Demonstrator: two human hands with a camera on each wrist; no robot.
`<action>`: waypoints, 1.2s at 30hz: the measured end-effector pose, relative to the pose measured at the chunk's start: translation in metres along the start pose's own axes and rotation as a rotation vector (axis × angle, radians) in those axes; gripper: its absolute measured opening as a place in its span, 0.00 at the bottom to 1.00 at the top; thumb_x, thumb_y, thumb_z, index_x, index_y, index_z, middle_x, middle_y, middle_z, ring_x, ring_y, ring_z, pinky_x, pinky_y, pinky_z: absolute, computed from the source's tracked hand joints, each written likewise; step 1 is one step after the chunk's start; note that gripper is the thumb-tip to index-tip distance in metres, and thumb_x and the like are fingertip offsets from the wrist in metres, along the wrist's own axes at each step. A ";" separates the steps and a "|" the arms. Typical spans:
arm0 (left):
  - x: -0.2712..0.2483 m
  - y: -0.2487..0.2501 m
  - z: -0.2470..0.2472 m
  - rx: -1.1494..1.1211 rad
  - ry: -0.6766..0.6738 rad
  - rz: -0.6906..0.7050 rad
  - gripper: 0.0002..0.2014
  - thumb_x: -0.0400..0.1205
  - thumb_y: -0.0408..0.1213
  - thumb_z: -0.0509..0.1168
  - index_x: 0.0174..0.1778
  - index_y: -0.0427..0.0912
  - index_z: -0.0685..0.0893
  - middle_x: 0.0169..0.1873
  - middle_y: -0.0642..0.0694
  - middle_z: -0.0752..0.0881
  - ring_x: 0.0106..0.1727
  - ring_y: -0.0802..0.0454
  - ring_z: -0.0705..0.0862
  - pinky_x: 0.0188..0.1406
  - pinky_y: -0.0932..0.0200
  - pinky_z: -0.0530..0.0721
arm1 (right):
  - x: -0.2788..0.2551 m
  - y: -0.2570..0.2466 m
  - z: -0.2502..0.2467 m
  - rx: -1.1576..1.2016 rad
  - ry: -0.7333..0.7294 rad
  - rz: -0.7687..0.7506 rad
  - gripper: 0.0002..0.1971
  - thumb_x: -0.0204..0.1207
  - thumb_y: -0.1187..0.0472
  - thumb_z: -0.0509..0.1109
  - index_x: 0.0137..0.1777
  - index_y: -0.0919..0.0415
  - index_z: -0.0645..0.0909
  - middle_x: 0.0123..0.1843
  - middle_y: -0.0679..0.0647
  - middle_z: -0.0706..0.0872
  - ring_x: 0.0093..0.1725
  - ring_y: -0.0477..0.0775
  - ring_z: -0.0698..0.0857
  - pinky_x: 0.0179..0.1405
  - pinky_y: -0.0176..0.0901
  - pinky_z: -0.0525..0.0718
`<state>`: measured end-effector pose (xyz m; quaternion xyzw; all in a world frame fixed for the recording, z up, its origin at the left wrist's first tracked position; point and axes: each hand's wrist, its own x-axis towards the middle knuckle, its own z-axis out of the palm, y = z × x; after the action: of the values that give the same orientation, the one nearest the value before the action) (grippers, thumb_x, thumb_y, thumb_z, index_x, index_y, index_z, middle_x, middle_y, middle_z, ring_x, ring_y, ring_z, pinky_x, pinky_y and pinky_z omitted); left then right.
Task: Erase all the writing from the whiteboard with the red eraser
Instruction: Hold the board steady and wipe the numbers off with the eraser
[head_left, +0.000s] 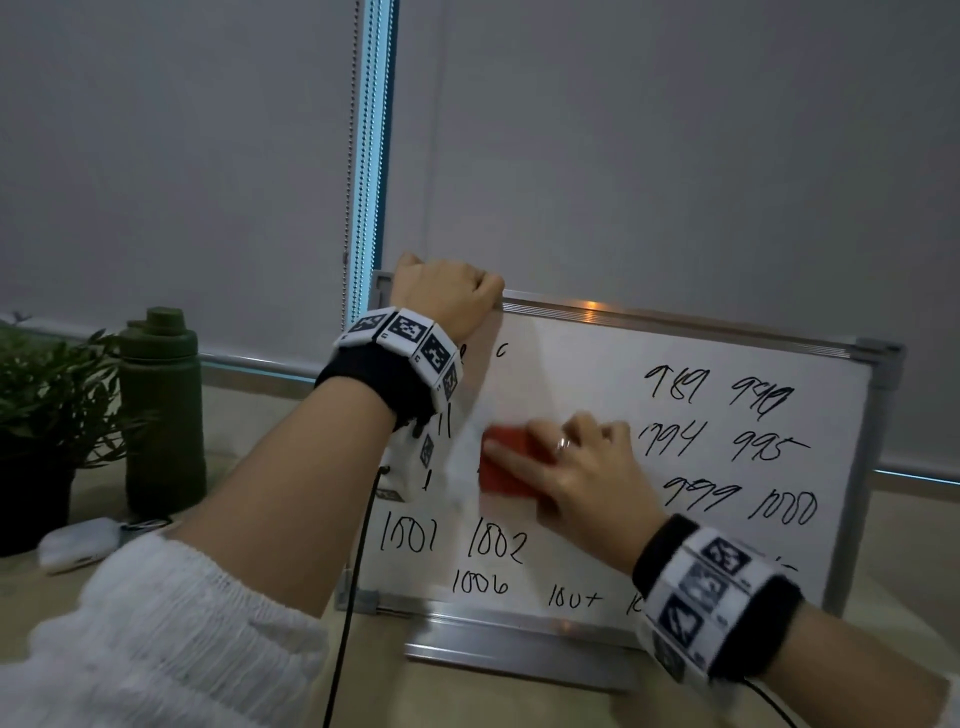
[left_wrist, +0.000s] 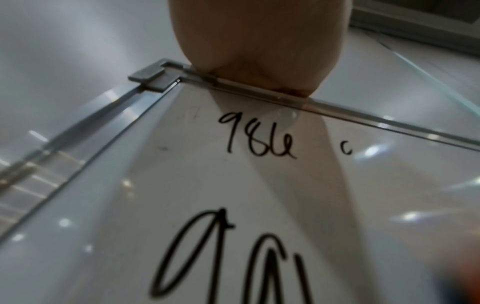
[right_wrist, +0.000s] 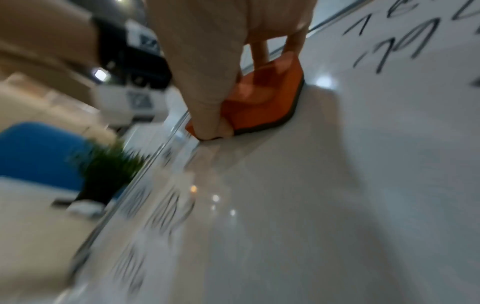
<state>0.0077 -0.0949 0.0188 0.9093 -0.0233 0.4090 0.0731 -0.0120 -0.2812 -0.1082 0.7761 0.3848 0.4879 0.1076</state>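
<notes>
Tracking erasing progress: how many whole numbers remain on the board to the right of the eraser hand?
6: 989 and 990 on top, 994 and 995 below, then 999 and 1000. The right wristband may hide more lower down.

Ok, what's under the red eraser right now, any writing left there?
The red eraser, gripped by the right hand, lies flat on the whiteboard. Whether ink remains beneath is hidden; around it the surface looks wiped.

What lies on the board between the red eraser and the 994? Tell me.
The right hand alone: its fingers cover that stretch of the whiteboard, reaching from beside 994 onto the red eraser. No writing shows there in the head view.
</notes>
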 end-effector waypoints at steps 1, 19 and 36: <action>0.000 0.000 0.000 -0.002 -0.006 0.001 0.25 0.84 0.44 0.45 0.40 0.41 0.88 0.33 0.45 0.87 0.35 0.46 0.80 0.64 0.50 0.65 | -0.008 -0.003 0.002 -0.014 -0.038 -0.067 0.41 0.50 0.52 0.81 0.68 0.44 0.75 0.53 0.54 0.84 0.44 0.57 0.70 0.36 0.51 0.74; 0.005 -0.003 -0.018 -0.052 -0.193 -0.008 0.22 0.83 0.46 0.46 0.40 0.45 0.85 0.32 0.48 0.81 0.37 0.47 0.78 0.70 0.45 0.64 | -0.011 -0.007 0.000 0.002 -0.042 -0.156 0.38 0.54 0.53 0.80 0.67 0.44 0.73 0.52 0.54 0.84 0.44 0.56 0.76 0.37 0.51 0.78; 0.015 -0.027 -0.028 -0.189 -0.243 -0.380 0.18 0.76 0.49 0.61 0.26 0.41 0.76 0.26 0.46 0.77 0.32 0.48 0.76 0.32 0.61 0.74 | 0.024 0.006 -0.005 0.010 0.064 -0.018 0.40 0.52 0.53 0.81 0.68 0.47 0.75 0.50 0.58 0.84 0.42 0.59 0.76 0.36 0.51 0.77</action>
<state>-0.0002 -0.0633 0.0450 0.9290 0.1015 0.2713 0.2304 -0.0075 -0.2698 -0.0868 0.7570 0.3975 0.5097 0.0957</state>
